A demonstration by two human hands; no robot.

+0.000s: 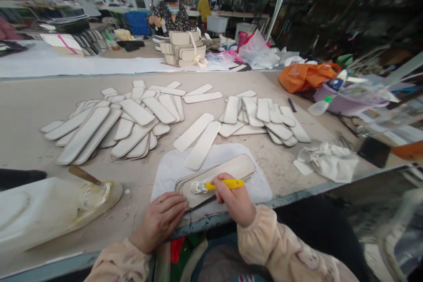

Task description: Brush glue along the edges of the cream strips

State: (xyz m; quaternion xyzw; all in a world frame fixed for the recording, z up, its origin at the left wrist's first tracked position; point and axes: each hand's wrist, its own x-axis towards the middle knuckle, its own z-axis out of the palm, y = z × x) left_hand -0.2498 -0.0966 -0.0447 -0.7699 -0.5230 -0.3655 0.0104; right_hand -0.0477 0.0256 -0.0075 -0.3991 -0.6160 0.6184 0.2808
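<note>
On a dusty workshop bench (29,105), gluing in hand.
Gripped yellow brush (220,184) in closed right hand (235,203), daubed strip stack (233,168) at near edge; pinned its end under left hand (161,221), fingers open, flat.

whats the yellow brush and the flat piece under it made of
The brush handle looks like smooth, glossy yellow plastic; its bristles are clotted with white paste. The flat piece looks like stiff board or fabric-faced padding, matte off-white with a darker edge line; which one is unclear.
</note>
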